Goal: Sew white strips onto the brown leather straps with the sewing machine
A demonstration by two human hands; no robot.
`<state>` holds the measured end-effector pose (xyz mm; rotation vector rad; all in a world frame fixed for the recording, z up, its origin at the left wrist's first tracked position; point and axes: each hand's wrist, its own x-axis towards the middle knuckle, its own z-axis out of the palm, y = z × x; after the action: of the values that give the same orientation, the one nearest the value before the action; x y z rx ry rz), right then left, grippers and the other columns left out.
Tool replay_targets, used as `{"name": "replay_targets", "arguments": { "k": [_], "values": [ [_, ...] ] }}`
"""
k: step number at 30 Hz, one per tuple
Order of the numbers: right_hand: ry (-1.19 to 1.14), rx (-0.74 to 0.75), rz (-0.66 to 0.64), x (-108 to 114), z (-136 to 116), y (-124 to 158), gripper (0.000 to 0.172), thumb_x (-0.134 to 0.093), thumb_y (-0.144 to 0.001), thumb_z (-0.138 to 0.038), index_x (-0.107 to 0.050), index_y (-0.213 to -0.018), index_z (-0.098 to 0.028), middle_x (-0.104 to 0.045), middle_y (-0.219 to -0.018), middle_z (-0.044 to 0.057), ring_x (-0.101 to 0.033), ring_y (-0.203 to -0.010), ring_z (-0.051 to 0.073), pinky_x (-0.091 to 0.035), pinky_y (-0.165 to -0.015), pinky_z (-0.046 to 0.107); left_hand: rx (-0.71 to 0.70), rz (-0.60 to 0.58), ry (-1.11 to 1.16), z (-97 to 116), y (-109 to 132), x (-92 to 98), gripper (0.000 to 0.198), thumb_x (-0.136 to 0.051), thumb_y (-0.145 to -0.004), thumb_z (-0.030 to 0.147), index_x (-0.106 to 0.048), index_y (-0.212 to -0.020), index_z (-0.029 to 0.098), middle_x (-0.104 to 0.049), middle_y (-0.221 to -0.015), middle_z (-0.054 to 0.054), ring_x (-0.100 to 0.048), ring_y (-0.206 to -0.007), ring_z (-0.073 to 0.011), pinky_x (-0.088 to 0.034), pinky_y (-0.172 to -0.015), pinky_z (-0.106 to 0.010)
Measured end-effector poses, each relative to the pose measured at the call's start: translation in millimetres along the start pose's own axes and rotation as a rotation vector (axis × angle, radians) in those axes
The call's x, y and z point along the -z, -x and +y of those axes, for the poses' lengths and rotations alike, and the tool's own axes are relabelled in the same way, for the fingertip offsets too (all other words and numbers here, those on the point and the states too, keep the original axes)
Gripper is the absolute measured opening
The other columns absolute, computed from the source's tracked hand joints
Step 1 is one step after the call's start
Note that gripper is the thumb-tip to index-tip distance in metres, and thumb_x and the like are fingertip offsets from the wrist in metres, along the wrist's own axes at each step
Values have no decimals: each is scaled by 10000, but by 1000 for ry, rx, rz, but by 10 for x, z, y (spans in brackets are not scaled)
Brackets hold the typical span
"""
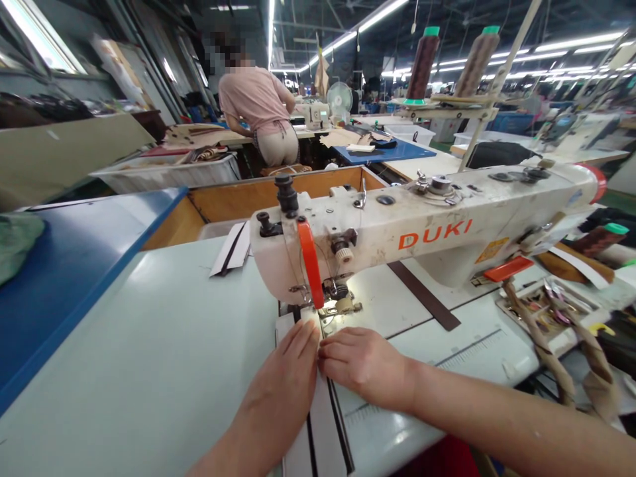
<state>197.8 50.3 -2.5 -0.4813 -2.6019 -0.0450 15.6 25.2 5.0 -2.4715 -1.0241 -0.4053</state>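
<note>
The left hand (288, 377) and right hand (362, 364) lie flat side by side on the counter (149, 344). Their fingers are stretched out, gripping nothing, and press down a white strip (322, 430) with dark edges that runs beneath and between them. Just past the fingertips sits the presser foot (340, 306) of the sewing machine (422, 232). Beyond the right hand lies a dark brown strip (424, 297). Far ahead, a person in a pink top (258, 106) stands facing away.

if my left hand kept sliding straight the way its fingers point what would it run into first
Probably the presser foot under the sewing machine head; the left hand lies flat on the white strip, fingers aimed there. Depth is hard to judge.
</note>
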Motion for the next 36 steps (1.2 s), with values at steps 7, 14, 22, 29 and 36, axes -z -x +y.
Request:
{"name": "replay_targets", "arguments": {
  "k": [7, 14, 22, 29, 36],
  "values": [
    [-26, -26, 15, -31, 45, -17, 250, -440, -979, -155, -608, -796, -129, -675, -928, 86, -618, -934, 185, -508, -854, 308, 10, 26, 5, -42, -47, -4, 401, -277, -866, 20, -628, -1058, -13, -686, -1083, -200, -640, -1033, -251, -533, -905, -366],
    [-35, -42, 21, -26, 82, -51, 249, -455, -977, -159, -614, -789, -121, -678, -936, 82, -624, -923, 183, -506, -873, 308, -22, 83, -24, -89, -79, -41, 369, -286, -878, 26, -612, -1039, -34, -691, -1045, -205, -650, -995, -260, -543, -879, -360],
    [-41, -53, -4, -18, 76, -53, 259, -453, -983, -174, -611, -783, -126, -678, -905, 71, -625, -914, 180, -508, -874, 307, 7, 76, 41, -109, -44, -51, 360, -306, -886, 48, -609, -1070, -15, -681, -1075, -199, -632, -1035, -250, -522, -925, -363],
    [-33, -79, -45, -10, 81, -46, 147, -522, -952, -160, -644, -884, -112, -688, -987, 91, -622, -972, 189, -500, -888, 312, 72, 8, 73, -73, -48, -72, 410, -283, -891, 54, -623, -1118, 54, -680, -1144, -154, -619, -1102, -232, -525, -942, -385],
    [-113, -211, -39, 231, -239, 292, 206, -523, -947, -157, -599, -1130, -98, -652, -1153, 116, -585, -1059, 205, -471, -945, 344, 44, 43, 107, 329, 407, 237, 386, -447, -927, 253, -567, -1232, 52, -607, -1284, -170, -558, -1208, -246, -499, -978, -336]
  ]
}}
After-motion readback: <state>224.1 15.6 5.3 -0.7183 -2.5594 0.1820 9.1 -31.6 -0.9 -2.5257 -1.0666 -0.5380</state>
